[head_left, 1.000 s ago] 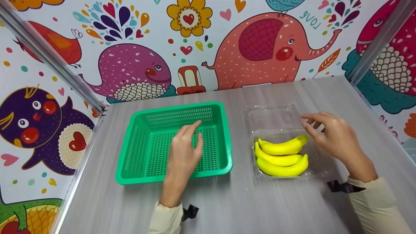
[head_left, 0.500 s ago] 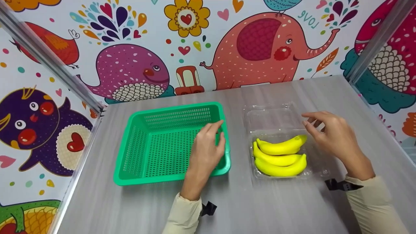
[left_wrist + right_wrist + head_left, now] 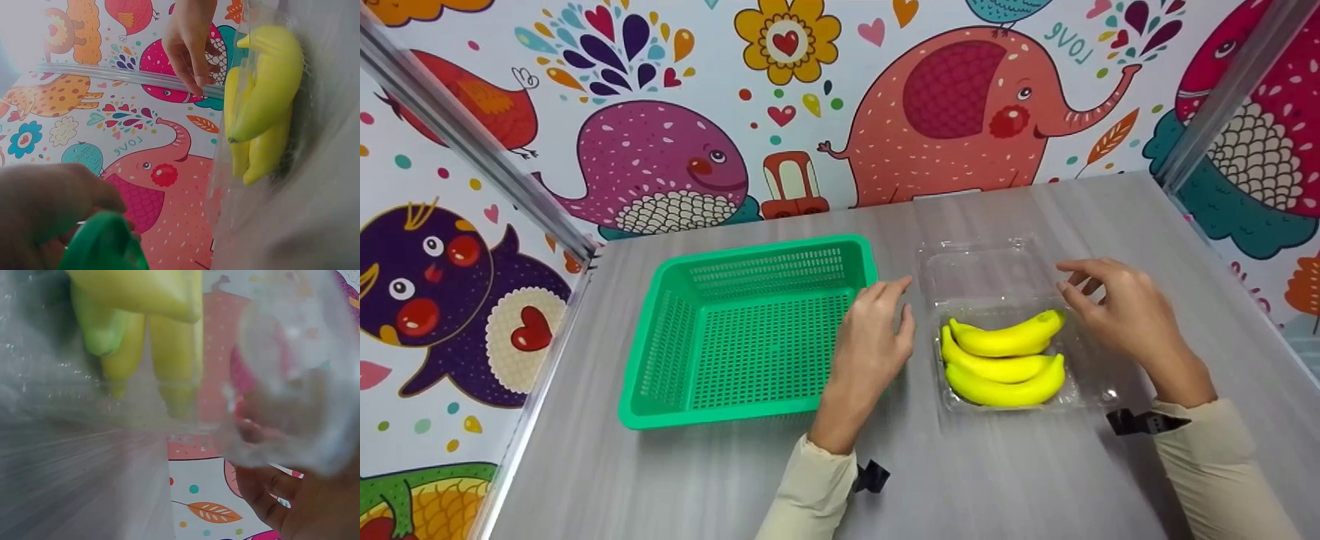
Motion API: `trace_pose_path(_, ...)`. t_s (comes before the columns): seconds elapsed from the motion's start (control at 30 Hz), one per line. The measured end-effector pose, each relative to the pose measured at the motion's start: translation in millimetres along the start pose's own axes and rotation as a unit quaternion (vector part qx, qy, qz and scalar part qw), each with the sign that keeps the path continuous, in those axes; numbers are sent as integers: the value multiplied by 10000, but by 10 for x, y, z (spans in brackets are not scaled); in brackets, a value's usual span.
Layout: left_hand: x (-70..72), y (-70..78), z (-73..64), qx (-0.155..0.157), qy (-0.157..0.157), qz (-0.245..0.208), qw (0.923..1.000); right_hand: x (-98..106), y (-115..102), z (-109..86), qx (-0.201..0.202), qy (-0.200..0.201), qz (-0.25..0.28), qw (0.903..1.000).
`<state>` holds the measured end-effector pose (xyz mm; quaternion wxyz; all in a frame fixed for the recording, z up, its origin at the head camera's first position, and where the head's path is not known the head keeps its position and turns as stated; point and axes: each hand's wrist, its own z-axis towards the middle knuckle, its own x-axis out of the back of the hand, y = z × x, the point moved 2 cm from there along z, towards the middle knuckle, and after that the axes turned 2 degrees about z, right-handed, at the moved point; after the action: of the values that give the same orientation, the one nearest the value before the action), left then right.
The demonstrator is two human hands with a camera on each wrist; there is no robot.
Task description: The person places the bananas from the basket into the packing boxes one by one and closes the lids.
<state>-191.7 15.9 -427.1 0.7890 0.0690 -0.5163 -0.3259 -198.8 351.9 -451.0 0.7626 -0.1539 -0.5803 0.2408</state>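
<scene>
Three yellow bananas (image 3: 1005, 367) lie in a clear plastic clamshell box (image 3: 1084, 390), its lid (image 3: 986, 271) folded back flat behind them. My left hand (image 3: 871, 330) hovers over the right rim of a green plastic basket (image 3: 757, 352), fingers loosely bent and holding nothing. In the left wrist view the bananas (image 3: 275, 84) appear beyond that hand, and a blurred bit of green rim (image 3: 104, 244) shows below it. At the right side of the box is my right hand (image 3: 1132, 311), its thumb and fingers apart with nothing between them. The right wrist view shows the clear plastic (image 3: 236, 450) overlapping its fingers.
The basket has slotted walls and stands on the left of the grey wood-grain table (image 3: 960, 480). A wall with cartoon animals (image 3: 952, 112) closes off the back, with metal corner posts (image 3: 480, 127) at either side.
My left hand has moved right, from over the middle of the basket to its right rim. The right hand, the bananas and the box stay about where they were.
</scene>
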Motion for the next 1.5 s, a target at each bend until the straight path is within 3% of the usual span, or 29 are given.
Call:
trace_pose_path(0.43,-331,251,148,153,-459,-307,9984,-78,88,26,-322,-325,138,9989)
trace_pose_path(0.67,-482,272,171,508,-672,-203,9962,-79,143,33,-359,-442,218,9981)
trace_pose_path(1.0,-565,273,169,806,-1035,74,9913,-79,203,36,-395,-638,294,9967)
trace_pose_path(1.3,-589,270,157,804,-1198,-102,9895,-96,247,29,-615,-965,343,9928)
trace_pose_path(1.5,-599,271,142,641,-1210,-16,9906,-118,257,15,-785,-900,395,9921)
